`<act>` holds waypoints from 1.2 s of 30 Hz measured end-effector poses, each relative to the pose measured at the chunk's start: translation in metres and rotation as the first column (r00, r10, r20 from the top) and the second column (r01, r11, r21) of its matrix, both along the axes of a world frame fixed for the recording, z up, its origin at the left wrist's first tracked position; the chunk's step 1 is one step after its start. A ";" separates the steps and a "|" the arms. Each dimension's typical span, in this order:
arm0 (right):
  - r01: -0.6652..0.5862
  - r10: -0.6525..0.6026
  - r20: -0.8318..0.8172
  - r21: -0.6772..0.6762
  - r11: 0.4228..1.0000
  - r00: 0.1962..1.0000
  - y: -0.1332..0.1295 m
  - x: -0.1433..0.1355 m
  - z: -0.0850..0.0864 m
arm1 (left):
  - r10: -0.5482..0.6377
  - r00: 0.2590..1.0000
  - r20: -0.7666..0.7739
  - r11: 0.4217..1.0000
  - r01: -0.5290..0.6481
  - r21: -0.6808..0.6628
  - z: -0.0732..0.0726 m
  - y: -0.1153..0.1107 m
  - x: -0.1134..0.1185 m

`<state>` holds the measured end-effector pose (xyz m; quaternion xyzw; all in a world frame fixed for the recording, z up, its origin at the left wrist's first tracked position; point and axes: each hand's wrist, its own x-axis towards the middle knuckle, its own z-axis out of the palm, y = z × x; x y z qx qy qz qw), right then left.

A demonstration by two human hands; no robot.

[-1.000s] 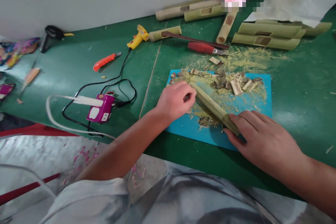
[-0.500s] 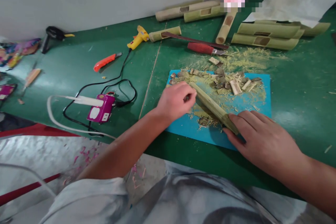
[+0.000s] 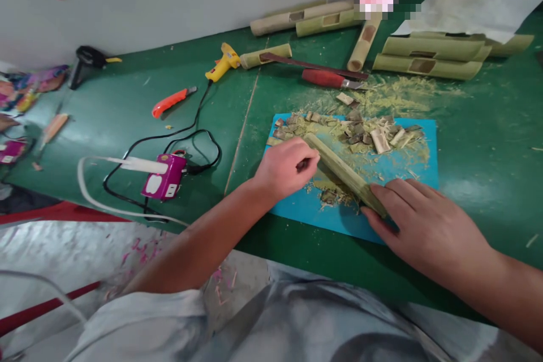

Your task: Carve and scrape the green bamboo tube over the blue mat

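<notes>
1. Green bench carries a blue mat by its near edge.
2. Bamboo piece slants across the mat; the right hand pinches its near end.
3. Left hand curls at its far end, fingertips together; whether they grip it, I cannot tell.

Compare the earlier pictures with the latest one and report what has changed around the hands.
The left hand has shifted very slightly toward the person's body; the camera view has shifted a little too. Nothing visible was newly taken hold of or let go. The right hand still holds the near end of the bamboo piece; the blue mat and red-handled knife stayed put.
</notes>
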<state>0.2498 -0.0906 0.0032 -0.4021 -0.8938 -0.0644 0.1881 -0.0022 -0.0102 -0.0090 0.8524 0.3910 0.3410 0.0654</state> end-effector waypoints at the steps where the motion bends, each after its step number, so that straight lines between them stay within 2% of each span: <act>1: 0.003 -0.003 -0.001 -0.004 1.000 1.000 0.000 0.000 0.000 | 0.012 1.000 0.002 1.000 -0.012 0.013 0.000 0.001 0.000; 3: 0.006 -0.006 0.003 -0.010 1.000 1.000 0.000 0.000 0.000 | 0.050 0.999 0.008 0.998 -0.050 0.039 0.000 0.002 0.000; 7: 0.003 -0.003 0.012 -0.004 1.000 1.000 0.001 0.000 0.000 | 0.026 1.000 -0.016 1.000 -0.026 -0.011 0.001 0.003 0.000; 11: 0.006 -0.006 0.009 -0.010 1.000 1.000 0.001 0.001 0.000 | 0.069 0.998 0.001 0.997 -0.069 0.022 0.000 0.003 0.000; 15: -0.004 0.004 0.003 -0.007 1.000 1.000 0.001 0.001 0.000 | 0.017 1.000 -0.003 1.000 -0.017 0.004 -0.001 0.005 -0.001; 18: -0.001 0.001 0.003 -0.012 1.000 1.000 0.001 0.001 0.001 | 0.071 0.997 0.003 0.997 -0.071 0.037 -0.001 0.006 0.000; 22: -0.005 0.005 -0.009 -0.013 1.000 1.000 0.002 0.001 0.000 | 0.022 1.000 -0.017 1.000 -0.022 0.006 0.000 0.006 0.000; 25: 0.004 -0.004 -0.016 -0.004 1.000 1.000 0.002 0.001 0.001 | 0.050 0.999 0.006 0.998 -0.050 0.043 0.000 0.006 0.000; 29: 0.008 -0.008 -0.010 0.002 1.000 1.000 0.002 0.001 0.001 | 0.006 1.000 0.007 1.000 -0.006 0.007 -0.001 0.006 0.000; 33: 0.021 -0.022 -0.009 -0.004 1.000 1.000 0.002 0.001 0.001 | 0.025 1.000 0.017 0.999 -0.026 0.043 -0.003 0.006 0.000; 36: 0.009 -0.009 -0.014 0.002 1.000 1.000 0.003 0.001 0.001 | -0.001 1.000 -0.001 1.000 0.001 0.016 -0.004 0.006 0.001</act>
